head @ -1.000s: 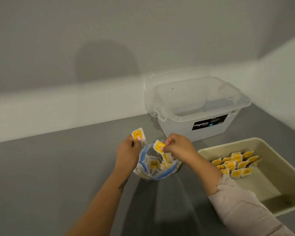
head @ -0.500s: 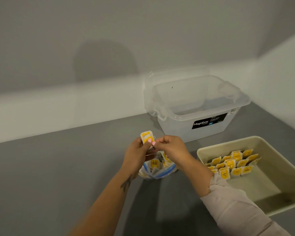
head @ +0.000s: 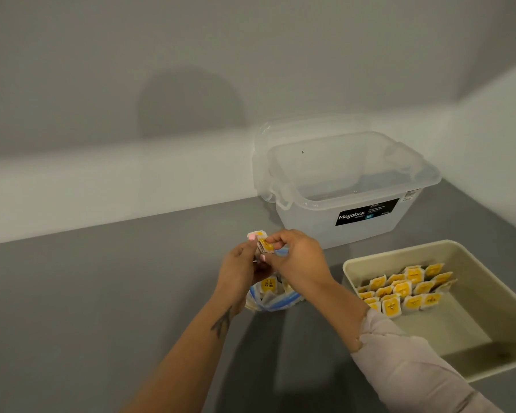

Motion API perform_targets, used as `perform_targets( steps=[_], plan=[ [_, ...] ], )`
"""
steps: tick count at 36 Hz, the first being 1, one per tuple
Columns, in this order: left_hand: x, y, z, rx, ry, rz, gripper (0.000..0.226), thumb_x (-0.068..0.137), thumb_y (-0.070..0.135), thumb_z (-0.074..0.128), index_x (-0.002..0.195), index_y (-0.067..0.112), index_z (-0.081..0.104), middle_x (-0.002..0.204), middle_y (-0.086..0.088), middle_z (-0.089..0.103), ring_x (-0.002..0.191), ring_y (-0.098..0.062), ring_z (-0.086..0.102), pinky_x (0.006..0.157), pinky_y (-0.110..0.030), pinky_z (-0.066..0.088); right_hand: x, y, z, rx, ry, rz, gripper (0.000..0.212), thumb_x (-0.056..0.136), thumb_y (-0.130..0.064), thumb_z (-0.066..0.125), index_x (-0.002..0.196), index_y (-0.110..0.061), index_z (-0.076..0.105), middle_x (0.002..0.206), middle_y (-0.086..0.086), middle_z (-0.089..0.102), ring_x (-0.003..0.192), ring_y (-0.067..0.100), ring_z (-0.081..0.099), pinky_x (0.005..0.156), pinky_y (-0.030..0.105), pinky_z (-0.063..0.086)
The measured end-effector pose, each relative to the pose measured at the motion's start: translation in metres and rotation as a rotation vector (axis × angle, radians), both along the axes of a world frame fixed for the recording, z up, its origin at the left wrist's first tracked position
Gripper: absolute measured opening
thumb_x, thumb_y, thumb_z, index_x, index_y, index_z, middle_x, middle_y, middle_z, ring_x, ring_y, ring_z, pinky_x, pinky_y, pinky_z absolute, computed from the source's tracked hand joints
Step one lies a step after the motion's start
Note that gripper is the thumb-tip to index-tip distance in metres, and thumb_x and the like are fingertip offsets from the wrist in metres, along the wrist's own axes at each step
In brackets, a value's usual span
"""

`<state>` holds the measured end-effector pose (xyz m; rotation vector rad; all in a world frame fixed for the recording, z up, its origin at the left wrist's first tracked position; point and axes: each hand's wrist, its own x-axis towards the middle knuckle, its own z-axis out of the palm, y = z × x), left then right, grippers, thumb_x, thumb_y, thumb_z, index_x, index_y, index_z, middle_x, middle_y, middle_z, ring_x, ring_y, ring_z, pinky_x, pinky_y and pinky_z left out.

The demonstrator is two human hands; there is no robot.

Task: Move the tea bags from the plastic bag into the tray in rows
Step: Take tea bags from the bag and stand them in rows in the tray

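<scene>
My left hand [head: 242, 265] and my right hand [head: 298, 256] meet just above the plastic bag [head: 276, 301], pinching a small stack of yellow-and-white tea bags [head: 262, 242] between their fingertips. The bag has a blue zip edge, lies on the grey floor under my hands, and holds more tea bags [head: 267, 285]. To the right stands a beige tray [head: 489, 296]. Several tea bags [head: 405, 290] stand in rows in its far left part.
A clear plastic Megabox tub [head: 349, 186] with its lid leaning behind it stands beyond the tray, against the white skirting. Grey floor stretches to the left. A wall corner closes the right side.
My hands have come together: the right hand brought its tea bag over to the one in the left hand. Both now grip the stack above the bag.
</scene>
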<state>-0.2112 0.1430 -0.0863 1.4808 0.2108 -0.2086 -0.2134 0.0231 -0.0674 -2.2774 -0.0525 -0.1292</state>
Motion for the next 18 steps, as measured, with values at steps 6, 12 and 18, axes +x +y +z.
perform_targets(
  steps=[6, 12, 18],
  plan=[
    [-0.004, -0.011, 0.005, -0.031, -0.058, -0.008, 0.034, 0.100, 0.030, 0.041, 0.101, 0.007, 0.066, 0.095, -0.011, 0.072, 0.092, -0.022, 0.069, 0.078, -0.029, 0.056, 0.004, -0.016, 0.000, 0.124, 0.004, 0.023, 0.021, 0.084, -0.029, 0.070, 0.104, -0.023, 0.072, 0.093, -0.010, 0.066, 0.080, 0.003, 0.063, 0.074, 0.012, 0.049],
    [-0.008, -0.037, 0.015, -0.081, -0.057, 0.016, 0.029, 0.100, 0.029, 0.043, 0.103, 0.010, 0.064, 0.095, -0.009, 0.073, 0.091, -0.020, 0.069, 0.075, -0.026, 0.056, 0.007, -0.041, 0.006, 0.130, -0.027, 0.040, 0.014, 0.090, -0.024, 0.063, 0.099, -0.022, 0.074, 0.082, -0.013, 0.066, 0.067, -0.007, 0.060, 0.063, 0.001, 0.042],
    [-0.012, -0.072, 0.026, -0.162, -0.024, 0.071, 0.025, 0.100, 0.014, 0.039, 0.103, 0.005, 0.062, 0.090, -0.010, 0.072, 0.082, -0.017, 0.070, 0.074, -0.026, 0.058, 0.011, -0.073, 0.013, 0.128, -0.094, -0.010, 0.010, 0.093, -0.019, 0.057, 0.096, -0.014, 0.066, 0.083, -0.005, 0.062, 0.074, 0.006, 0.056, 0.057, 0.005, 0.037]
  ],
)
